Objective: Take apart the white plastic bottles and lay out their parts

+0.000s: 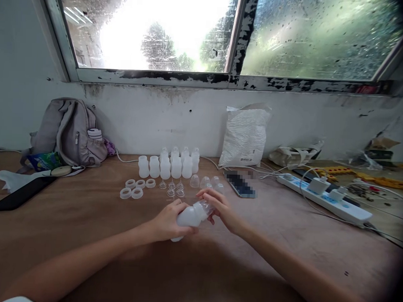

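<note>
A white baby bottle point(190, 217) lies tilted in front of me, its top pointing up to the right. Wrapped round its body is my left hand point(171, 221). The fingers of my right hand point(219, 207) close on the clear cap point(205, 207) at the bottle's top end. Beyond my hands stand several white bottles point(165, 168) in rows, the rear ones with clear caps. Several collar rings point(137, 193) lie left of several clear nipples point(171, 192). Several clear caps point(206, 182) sit just behind my right hand.
A phone point(240, 184) lies right of the caps, before a white plastic package point(245, 135). A power strip point(325, 197) with cables runs along the right. At the left are a backpack point(70, 131) and a long black object point(21, 194). A window point(152, 34) is above the wall.
</note>
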{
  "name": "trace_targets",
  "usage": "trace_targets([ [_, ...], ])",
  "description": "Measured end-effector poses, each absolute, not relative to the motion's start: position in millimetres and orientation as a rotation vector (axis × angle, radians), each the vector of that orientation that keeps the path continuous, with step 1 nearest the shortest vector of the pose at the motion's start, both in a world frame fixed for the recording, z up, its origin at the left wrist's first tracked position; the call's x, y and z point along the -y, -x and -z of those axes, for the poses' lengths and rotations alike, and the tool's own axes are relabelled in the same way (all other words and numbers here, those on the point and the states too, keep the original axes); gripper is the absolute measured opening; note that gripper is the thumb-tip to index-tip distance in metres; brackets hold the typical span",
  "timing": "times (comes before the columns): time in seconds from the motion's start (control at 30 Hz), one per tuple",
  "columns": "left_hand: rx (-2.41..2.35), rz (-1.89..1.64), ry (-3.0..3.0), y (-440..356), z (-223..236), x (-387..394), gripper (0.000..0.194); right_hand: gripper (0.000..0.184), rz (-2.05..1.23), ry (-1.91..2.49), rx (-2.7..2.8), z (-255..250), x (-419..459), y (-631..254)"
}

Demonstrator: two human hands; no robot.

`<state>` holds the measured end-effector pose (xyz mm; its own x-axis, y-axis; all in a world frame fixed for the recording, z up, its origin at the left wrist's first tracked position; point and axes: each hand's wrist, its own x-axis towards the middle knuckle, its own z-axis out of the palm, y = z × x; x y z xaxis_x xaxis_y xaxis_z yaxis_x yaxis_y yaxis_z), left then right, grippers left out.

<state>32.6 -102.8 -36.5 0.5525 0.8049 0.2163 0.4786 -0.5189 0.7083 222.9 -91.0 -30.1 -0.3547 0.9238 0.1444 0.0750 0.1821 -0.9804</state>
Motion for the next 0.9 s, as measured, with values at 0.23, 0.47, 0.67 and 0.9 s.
trace_targets([
  [0.23,-0.996,-0.797,-2.280,-24,29,105,0.041,0.029,-1.173,0.957,1.712,23,90,-223],
  [0.47,-0.899,-1.035,-2.166,-35,6,95,0.042,0.038,-0.959,0.968,1.847,-7,86,-209],
  [0.67,-0.892,-1.035,-2.045,-29,-8,86,0.029,0.031,-0.959,0.910,1.930,-16,87,-208],
  [0.9,-1.310,-1.352,-2.130,25,-76,19,0.039,0.030,-0.898,0.976,1.694,8,66,-233],
])
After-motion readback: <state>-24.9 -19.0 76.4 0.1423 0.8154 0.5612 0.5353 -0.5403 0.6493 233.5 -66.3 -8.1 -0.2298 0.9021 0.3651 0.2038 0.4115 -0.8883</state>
